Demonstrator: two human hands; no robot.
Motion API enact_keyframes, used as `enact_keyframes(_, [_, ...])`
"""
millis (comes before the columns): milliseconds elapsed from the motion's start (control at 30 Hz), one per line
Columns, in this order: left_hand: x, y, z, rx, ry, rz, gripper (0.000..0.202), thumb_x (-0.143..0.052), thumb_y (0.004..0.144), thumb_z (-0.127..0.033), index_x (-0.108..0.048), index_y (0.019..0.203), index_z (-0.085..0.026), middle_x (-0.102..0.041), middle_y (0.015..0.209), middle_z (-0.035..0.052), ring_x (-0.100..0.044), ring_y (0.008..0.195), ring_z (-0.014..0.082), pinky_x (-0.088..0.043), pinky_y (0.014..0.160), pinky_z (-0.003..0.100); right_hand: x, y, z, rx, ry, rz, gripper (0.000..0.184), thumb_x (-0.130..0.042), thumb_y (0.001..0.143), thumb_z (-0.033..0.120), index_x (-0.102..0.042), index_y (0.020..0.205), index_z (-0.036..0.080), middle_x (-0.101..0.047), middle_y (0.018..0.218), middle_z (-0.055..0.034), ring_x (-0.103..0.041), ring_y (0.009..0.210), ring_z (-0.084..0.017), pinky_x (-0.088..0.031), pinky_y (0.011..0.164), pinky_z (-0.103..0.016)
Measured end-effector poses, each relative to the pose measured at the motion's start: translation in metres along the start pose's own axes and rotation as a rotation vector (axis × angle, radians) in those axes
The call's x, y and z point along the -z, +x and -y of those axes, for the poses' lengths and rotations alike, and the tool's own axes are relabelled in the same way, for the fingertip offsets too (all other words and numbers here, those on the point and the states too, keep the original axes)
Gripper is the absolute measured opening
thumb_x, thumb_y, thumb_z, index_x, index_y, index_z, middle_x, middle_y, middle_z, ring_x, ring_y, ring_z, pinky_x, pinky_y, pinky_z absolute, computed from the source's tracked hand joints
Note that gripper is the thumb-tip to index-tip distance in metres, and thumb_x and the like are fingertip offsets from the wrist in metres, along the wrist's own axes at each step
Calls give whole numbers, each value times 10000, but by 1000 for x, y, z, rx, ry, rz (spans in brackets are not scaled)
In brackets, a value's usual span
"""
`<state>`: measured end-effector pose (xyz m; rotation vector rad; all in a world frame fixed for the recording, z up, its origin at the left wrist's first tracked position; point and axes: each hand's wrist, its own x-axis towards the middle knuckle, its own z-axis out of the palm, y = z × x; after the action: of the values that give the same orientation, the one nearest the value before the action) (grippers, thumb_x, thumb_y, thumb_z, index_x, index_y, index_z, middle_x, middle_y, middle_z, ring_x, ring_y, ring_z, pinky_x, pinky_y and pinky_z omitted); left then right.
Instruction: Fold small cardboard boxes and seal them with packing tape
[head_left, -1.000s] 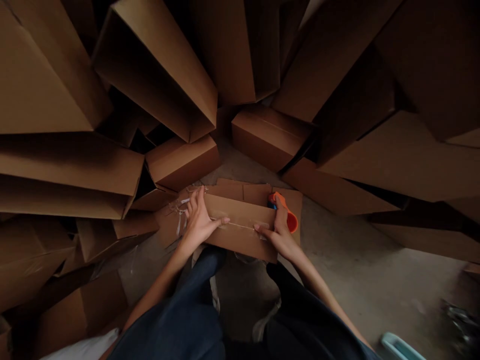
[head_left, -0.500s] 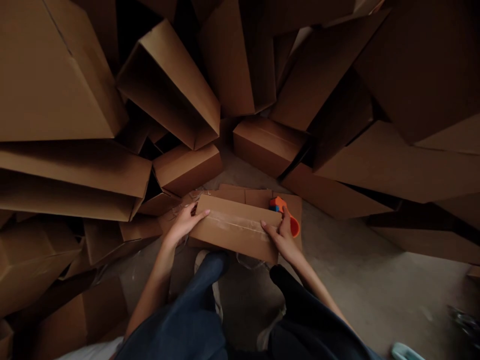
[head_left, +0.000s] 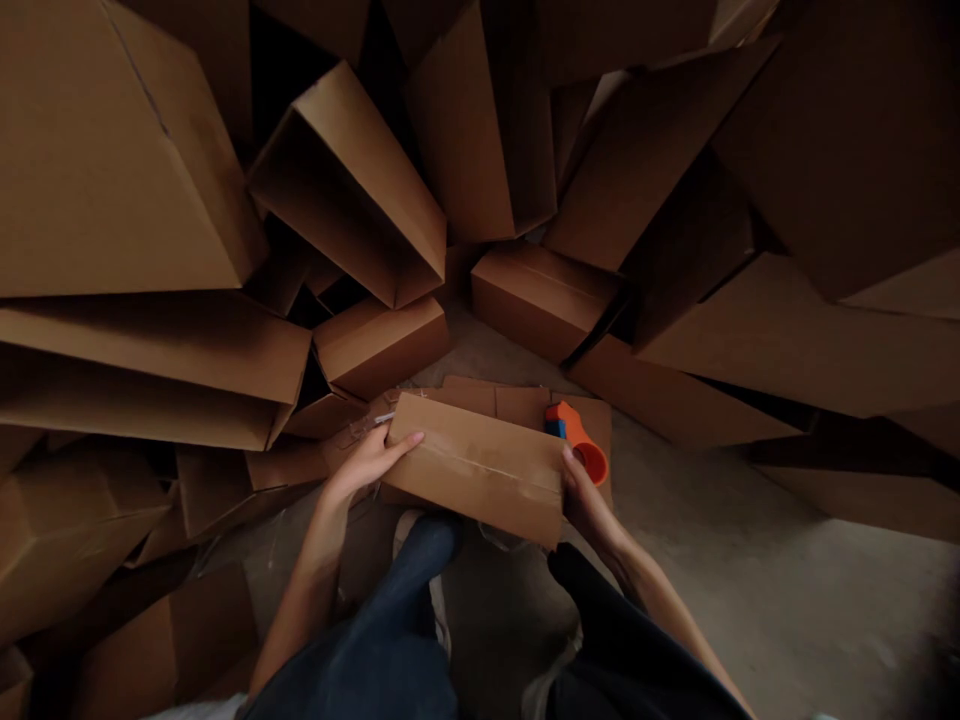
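A long cardboard box (head_left: 476, 465) with clear tape along its middle seam is held between my two hands, slightly tilted down to the right. My left hand (head_left: 373, 457) grips its left end, thumb on the top face and the other fingers hidden behind. At the right end my right hand (head_left: 589, 500) holds the box, thumb near the upper corner; most of its fingers are out of sight. Just beyond that hand, an orange and blue tape dispenser (head_left: 576, 435) lies on flattened cardboard (head_left: 517, 402) on the floor.
Many cardboard boxes surround me, among them an open box (head_left: 360, 190) ahead and a small closed box (head_left: 544, 295) beyond the flattened cardboard. A long open box (head_left: 150, 345) lies at the left. Grey concrete floor (head_left: 720, 540) shows at the right.
My right thumb has slid from the top face of the box to its right end. The box's right end sits a little lower, and the tape dispenser is less covered by my hand.
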<state>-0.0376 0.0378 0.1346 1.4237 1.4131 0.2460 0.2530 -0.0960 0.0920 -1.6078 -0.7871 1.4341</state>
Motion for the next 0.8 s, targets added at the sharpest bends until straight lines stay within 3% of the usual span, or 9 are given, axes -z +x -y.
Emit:
enact_keyframes(100, [22, -14, -10, -73, -102, -88, 847, -652, 678, -751, -573, 1293, -176, -627, 1341, 116, -577, 1232, 320, -455, 1045, 421, 8, -12, 25, -33, 173, 54, 807, -120, 896, 731, -552, 1368, 239, -705, 1192, -92, -545, 1289, -276, -418, 1077, -479])
enact_keyframes(167, [38, -24, -19, -67, -238, -181, 853, -446, 730, -866, -607, 1209, -178, -659, 1281, 123, -601, 1193, 312, -484, 1000, 420, 14, -16, 38, 21, 275, -26, 820, -65, 890, 710, -451, 1447, 248, -640, 1315, -86, -507, 1328, -265, -376, 1114, -485])
enact_keyframes(267, [51, -34, -30, -64, -397, -170, 834, -224, 812, -857, -626, 1131, -200, -683, 1215, 105, -626, 1152, 293, -522, 923, 413, 20, -16, 45, 92, 333, -109, 782, -80, 897, 674, -298, 1518, 254, -492, 1484, -64, -472, 1360, -247, -366, 1130, -466])
enact_keyframes(367, [47, -33, -32, -17, -416, -123, 889, -210, 789, -881, -599, 1231, -215, -676, 1234, 104, -624, 1158, 297, -529, 903, 418, 20, -13, 35, 115, 290, -97, 781, -55, 901, 669, -276, 1523, 251, -441, 1523, -68, -463, 1368, -248, -412, 1098, -457])
enact_keyframes(500, [26, -21, -20, 143, -315, -39, 903, -332, 745, -901, -622, 1258, -217, -679, 1249, 124, -573, 1242, 336, -500, 965, 454, 16, -7, 12, 48, 214, -24, 783, -75, 911, 688, -378, 1482, 246, -591, 1377, -90, -535, 1296, -269, -470, 1028, -483])
enact_keyframes(667, [6, -9, -2, 87, -25, -72, 727, -653, 735, -701, -613, 1297, -242, -565, 1420, 92, -408, 1405, 323, -379, 1117, 442, 13, 3, -6, 16, -175, -50, 645, -516, 793, 709, -615, 1247, 262, -692, 1193, -72, -588, 1194, -303, -461, 1018, -475])
enact_keyframes(800, [5, -5, 3, 64, 24, -151, 698, -627, 754, -709, -630, 1279, -249, -549, 1432, 106, -412, 1402, 324, -341, 1145, 454, 14, 6, -1, 67, -394, -83, 482, -455, 827, 653, -662, 902, 223, -691, 803, -65, -650, 839, -279, -514, 824, -434])
